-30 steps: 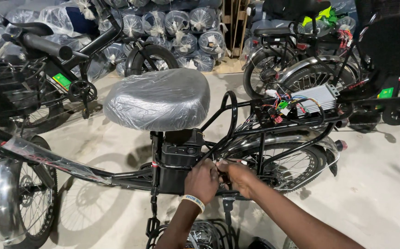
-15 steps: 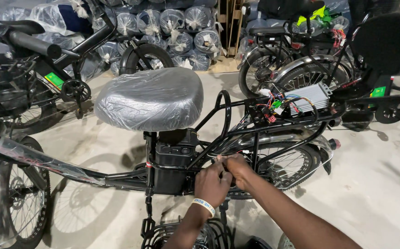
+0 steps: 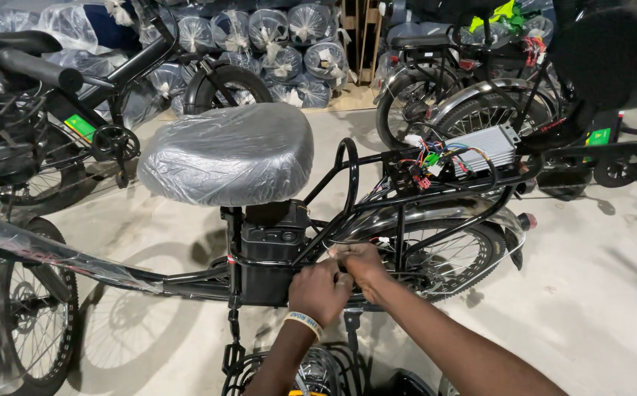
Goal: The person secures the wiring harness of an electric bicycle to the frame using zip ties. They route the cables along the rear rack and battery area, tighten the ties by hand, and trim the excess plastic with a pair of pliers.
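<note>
1. Black battery box sits under the plastic-wrapped saddle on the bicycle frame.
2. Left hand and right hand meet beside it, fingers curled shut.
3. What they pinch is too small to tell.

Wrapped tyres are stacked far against the wall. A parked black bicycle stands far left, another bicycle far right, on the concrete floor.
</note>
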